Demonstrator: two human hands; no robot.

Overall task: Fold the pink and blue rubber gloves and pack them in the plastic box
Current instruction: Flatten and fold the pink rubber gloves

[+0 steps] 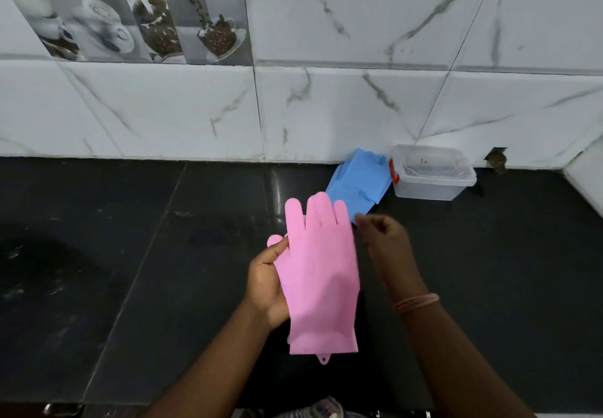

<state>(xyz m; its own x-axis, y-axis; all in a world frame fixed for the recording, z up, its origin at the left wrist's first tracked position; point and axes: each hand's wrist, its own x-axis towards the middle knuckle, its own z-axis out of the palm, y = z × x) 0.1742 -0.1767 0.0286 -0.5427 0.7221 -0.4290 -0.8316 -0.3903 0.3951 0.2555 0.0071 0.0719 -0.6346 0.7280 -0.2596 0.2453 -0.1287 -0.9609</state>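
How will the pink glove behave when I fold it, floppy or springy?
Probably floppy: the pink glove hangs limp from the left hand, cuff dangling. It looks thick and rubbery, so a fold may spring open unless pressed. Its smooth surface could be slippery. The right hand is beside it, holding nothing.

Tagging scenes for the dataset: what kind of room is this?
Probably a home kitchen: a dark stone counter against a marble-look tiled wall, with a strip of tiles printed with coffee cups and beans. A plastic box sits by the wall.
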